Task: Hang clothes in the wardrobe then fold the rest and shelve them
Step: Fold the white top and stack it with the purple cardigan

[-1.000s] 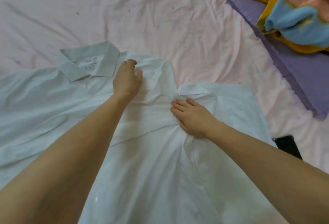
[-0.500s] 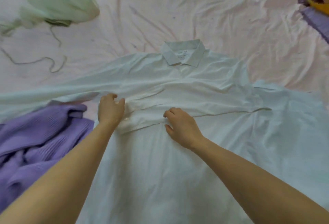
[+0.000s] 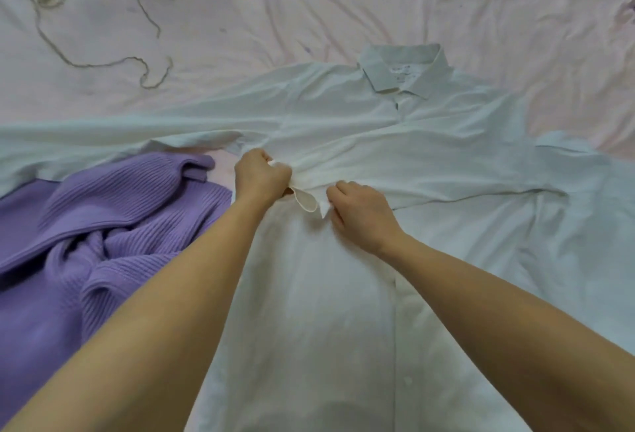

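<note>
Pinching the thin, limp white shirt (image 3: 343, 294) below its collar (image 3: 403, 69), our left hand (image 3: 263, 179) and right hand (image 3: 360, 211) each bunch cloth that should crease easily.

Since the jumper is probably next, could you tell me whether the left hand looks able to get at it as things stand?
Probably yes, once it lets go: the left hand is gripping the shirt, while the jumper lies uncovered just to its left on the sheet, nothing between them.
</note>
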The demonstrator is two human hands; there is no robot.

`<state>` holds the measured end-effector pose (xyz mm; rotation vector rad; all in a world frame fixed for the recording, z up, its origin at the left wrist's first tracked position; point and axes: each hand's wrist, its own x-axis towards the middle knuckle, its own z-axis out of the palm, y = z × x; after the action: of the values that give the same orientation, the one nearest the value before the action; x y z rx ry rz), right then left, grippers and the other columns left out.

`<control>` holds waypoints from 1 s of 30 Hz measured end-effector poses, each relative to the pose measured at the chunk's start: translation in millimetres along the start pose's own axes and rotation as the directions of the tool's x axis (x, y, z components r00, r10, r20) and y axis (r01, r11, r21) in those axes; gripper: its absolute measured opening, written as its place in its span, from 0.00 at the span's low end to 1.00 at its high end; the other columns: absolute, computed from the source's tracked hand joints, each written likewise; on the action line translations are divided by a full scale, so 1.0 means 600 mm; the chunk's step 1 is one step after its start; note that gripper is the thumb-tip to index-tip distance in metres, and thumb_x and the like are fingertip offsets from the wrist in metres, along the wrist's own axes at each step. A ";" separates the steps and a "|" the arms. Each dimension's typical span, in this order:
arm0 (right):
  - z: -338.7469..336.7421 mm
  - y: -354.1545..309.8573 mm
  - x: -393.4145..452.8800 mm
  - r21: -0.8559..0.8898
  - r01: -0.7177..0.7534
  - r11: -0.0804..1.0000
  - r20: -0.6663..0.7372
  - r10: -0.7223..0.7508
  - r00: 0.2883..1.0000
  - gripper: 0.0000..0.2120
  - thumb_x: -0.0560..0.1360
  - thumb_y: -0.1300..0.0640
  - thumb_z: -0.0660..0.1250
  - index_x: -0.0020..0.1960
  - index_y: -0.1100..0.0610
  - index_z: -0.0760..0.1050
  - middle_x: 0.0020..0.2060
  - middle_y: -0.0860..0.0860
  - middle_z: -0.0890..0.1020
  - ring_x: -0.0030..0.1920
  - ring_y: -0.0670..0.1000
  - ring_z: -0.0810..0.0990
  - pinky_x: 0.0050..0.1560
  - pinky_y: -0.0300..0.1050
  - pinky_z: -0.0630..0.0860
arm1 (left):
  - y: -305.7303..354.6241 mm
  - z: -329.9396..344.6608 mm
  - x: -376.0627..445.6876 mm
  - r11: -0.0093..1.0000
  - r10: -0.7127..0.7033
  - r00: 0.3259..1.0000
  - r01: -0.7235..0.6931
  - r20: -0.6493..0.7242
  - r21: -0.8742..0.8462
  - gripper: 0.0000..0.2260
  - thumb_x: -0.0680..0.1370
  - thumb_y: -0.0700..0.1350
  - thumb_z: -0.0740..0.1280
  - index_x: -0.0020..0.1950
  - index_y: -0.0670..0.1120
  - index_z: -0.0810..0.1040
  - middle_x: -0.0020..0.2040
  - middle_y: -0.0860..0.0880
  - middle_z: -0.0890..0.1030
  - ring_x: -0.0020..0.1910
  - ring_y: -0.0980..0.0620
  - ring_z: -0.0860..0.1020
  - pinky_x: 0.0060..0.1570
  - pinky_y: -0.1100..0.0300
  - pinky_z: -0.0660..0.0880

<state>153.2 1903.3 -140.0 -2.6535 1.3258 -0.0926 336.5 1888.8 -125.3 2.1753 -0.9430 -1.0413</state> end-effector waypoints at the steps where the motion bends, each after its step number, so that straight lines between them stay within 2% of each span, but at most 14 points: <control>1: -0.004 -0.002 -0.009 0.009 0.028 1.000 0.035 -0.029 0.999 0.11 0.60 0.69 0.70 0.37 0.60 0.71 0.31 0.54 0.74 0.29 0.56 0.72 0.29 0.42 0.57 | -0.004 -0.010 -0.008 0.995 -0.022 0.999 0.019 0.026 0.096 0.04 0.70 0.37 0.65 0.37 0.43 0.71 0.36 0.44 0.76 0.40 0.41 0.79 0.39 0.52 0.79; 2: -0.007 -0.004 -0.020 0.021 0.048 0.999 0.100 -0.050 0.994 0.09 0.63 0.69 0.68 0.40 0.60 0.72 0.35 0.55 0.75 0.33 0.56 0.73 0.30 0.44 0.59 | -0.010 -0.018 -0.018 0.969 -0.049 0.996 0.029 0.074 0.244 0.03 0.70 0.37 0.65 0.43 0.40 0.74 0.40 0.42 0.78 0.44 0.40 0.79 0.41 0.53 0.76; 3: -0.006 -0.002 -0.031 0.027 0.067 0.997 0.180 -0.070 0.981 0.08 0.67 0.69 0.65 0.44 0.60 0.72 0.39 0.55 0.75 0.38 0.57 0.74 0.32 0.46 0.61 | -0.015 -0.021 -0.023 0.914 -0.098 0.989 0.047 0.106 0.404 0.13 0.72 0.37 0.65 0.55 0.37 0.74 0.50 0.40 0.79 0.52 0.38 0.78 0.46 0.52 0.74; 4: -0.011 -0.001 -0.039 0.039 0.088 0.995 0.261 -0.095 0.961 0.08 0.70 0.68 0.62 0.48 0.60 0.71 0.44 0.55 0.75 0.43 0.56 0.73 0.35 0.47 0.61 | -0.018 -0.028 -0.028 0.841 -0.148 0.981 0.056 0.129 0.539 0.23 0.73 0.38 0.64 0.67 0.35 0.67 0.59 0.38 0.76 0.59 0.38 0.75 0.52 0.51 0.73; 6: -0.014 0.008 -0.048 0.065 0.094 0.993 0.302 -0.109 0.947 0.09 0.72 0.67 0.59 0.51 0.60 0.71 0.47 0.55 0.74 0.46 0.56 0.72 0.38 0.47 0.62 | -0.012 -0.025 -0.035 0.759 -0.104 0.985 -0.011 0.137 0.651 0.29 0.75 0.38 0.63 0.74 0.36 0.55 0.69 0.39 0.68 0.67 0.38 0.68 0.61 0.48 0.69; 8: -0.019 0.023 -0.047 0.057 0.031 0.998 0.235 -0.044 0.971 0.11 0.72 0.68 0.58 0.53 0.61 0.71 0.48 0.55 0.75 0.46 0.57 0.73 0.40 0.49 0.67 | 0.013 -0.009 -0.034 0.717 0.106 0.984 -0.175 0.143 0.674 0.24 0.76 0.37 0.62 0.71 0.39 0.61 0.68 0.39 0.68 0.67 0.38 0.67 0.61 0.47 0.67; 12: -0.032 0.078 -0.034 0.161 -0.233 0.959 -0.020 0.239 0.971 0.15 0.72 0.70 0.57 0.56 0.61 0.73 0.50 0.55 0.77 0.48 0.57 0.74 0.44 0.48 0.71 | 0.061 0.060 -0.027 0.549 0.481 0.837 -0.520 0.261 0.654 0.18 0.77 0.36 0.60 0.67 0.43 0.69 0.64 0.43 0.72 0.62 0.41 0.69 0.58 0.51 0.66; 16: -0.041 0.190 -0.033 0.093 -0.436 0.895 -0.055 0.442 0.896 0.20 0.71 0.71 0.56 0.61 0.61 0.71 0.57 0.56 0.75 0.54 0.58 0.73 0.51 0.47 0.68 | 0.087 0.153 -0.045 0.345 0.677 0.624 -0.738 0.391 0.580 0.13 0.79 0.40 0.62 0.63 0.45 0.74 0.61 0.46 0.75 0.60 0.43 0.71 0.55 0.53 0.66; 19: -0.032 0.257 -0.058 -0.036 -0.377 0.925 -0.054 0.375 0.925 0.18 0.70 0.71 0.59 0.59 0.63 0.72 0.55 0.59 0.76 0.52 0.62 0.74 0.52 0.52 0.69 | 0.081 0.199 -0.083 0.244 0.722 0.514 -0.815 0.463 0.526 0.13 0.76 0.47 0.66 0.58 0.44 0.73 0.56 0.45 0.75 0.55 0.43 0.73 0.48 0.53 0.67; 21: -0.016 0.277 -0.090 -0.051 -0.309 0.950 -0.052 0.306 0.950 0.17 0.68 0.71 0.64 0.56 0.63 0.74 0.52 0.60 0.78 0.51 0.63 0.76 0.51 0.54 0.71 | 0.059 0.219 -0.106 0.209 0.650 0.551 -0.792 0.524 0.574 0.18 0.72 0.49 0.68 0.58 0.44 0.70 0.57 0.46 0.73 0.53 0.44 0.73 0.47 0.53 0.67; 23: 0.005 0.275 -0.124 -0.083 -0.237 0.968 -0.010 0.237 0.971 0.20 0.68 0.69 0.65 0.60 0.63 0.73 0.58 0.61 0.77 0.57 0.63 0.77 0.57 0.54 0.71 | 0.026 0.219 -0.121 0.203 0.546 0.617 -0.754 0.567 0.624 0.22 0.67 0.45 0.72 0.58 0.44 0.70 0.59 0.45 0.72 0.55 0.43 0.73 0.49 0.53 0.71; 25: 0.012 0.277 -0.147 -0.124 -0.231 0.965 0.166 0.249 0.954 0.28 0.73 0.66 0.60 0.73 0.61 0.62 0.74 0.59 0.64 0.72 0.60 0.64 0.71 0.54 0.60 | 0.009 0.214 -0.130 0.208 0.511 0.645 -0.734 0.568 0.647 0.22 0.60 0.37 0.75 0.53 0.41 0.75 0.56 0.42 0.76 0.51 0.41 0.78 0.43 0.52 0.76; 27: 0.014 0.289 -0.149 -0.131 -0.274 0.953 0.272 0.301 0.914 0.33 0.77 0.65 0.56 0.78 0.56 0.47 0.78 0.55 0.48 0.77 0.55 0.49 0.76 0.52 0.49 | 0.003 0.207 -0.128 0.247 0.542 0.652 -0.727 0.530 0.641 0.17 0.58 0.31 0.74 0.45 0.39 0.78 0.51 0.40 0.79 0.46 0.40 0.80 0.34 0.53 0.76; 30: 0.011 0.304 -0.138 -0.132 -0.321 0.938 0.326 0.347 0.880 0.36 0.77 0.65 0.55 0.79 0.53 0.41 0.78 0.54 0.43 0.78 0.54 0.45 0.76 0.54 0.47 | 0.015 0.200 -0.130 0.409 0.442 0.703 -0.711 0.557 0.572 0.08 0.70 0.31 0.66 0.46 0.40 0.76 0.62 0.42 0.73 0.58 0.41 0.74 0.50 0.50 0.72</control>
<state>-39.5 1862.7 -177.7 -2.3040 1.6540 0.4548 199.9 1923.4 -151.2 1.9063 -2.4919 -0.6677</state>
